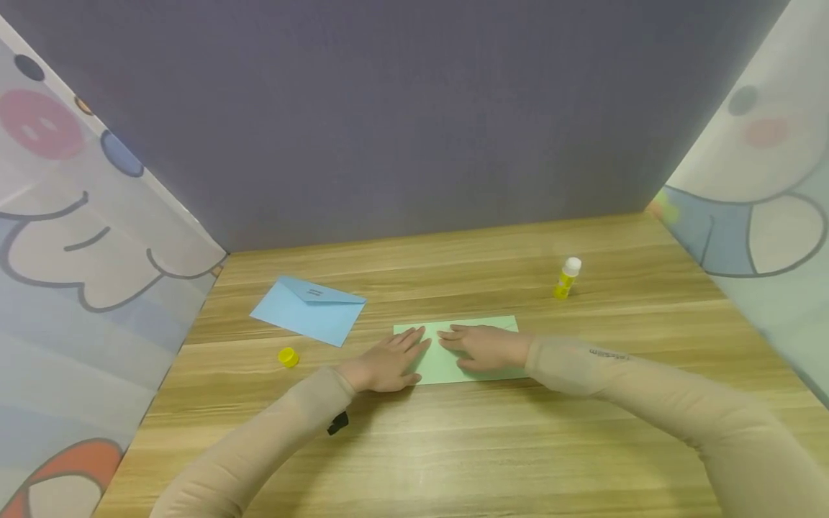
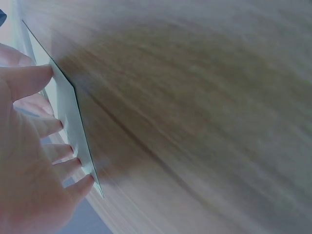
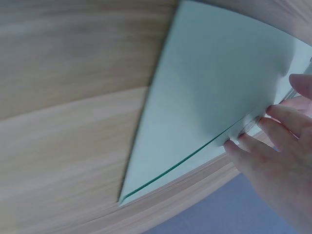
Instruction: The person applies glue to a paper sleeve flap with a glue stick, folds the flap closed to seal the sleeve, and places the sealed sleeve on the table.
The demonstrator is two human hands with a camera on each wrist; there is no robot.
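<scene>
Pressing evenly along the slanted edge of the folded pale-green flap [image 3: 197, 160] should seat it best — the flat, rectangular pale-green paper envelope [image 1: 440, 363] lies on the wood-grain table [image 1: 453, 446], left hand [image 1: 391, 360] and right hand [image 1: 484, 347] both resting spread on it, neither pinching.

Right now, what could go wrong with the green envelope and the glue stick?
The flap of the green envelope might crease crooked if the left fingers and right fingers press unevenly. The glue stick stands upright, so a bump could tip it over. The yellow cap lies by itself near the left sleeve, so it might get knocked away.
</scene>
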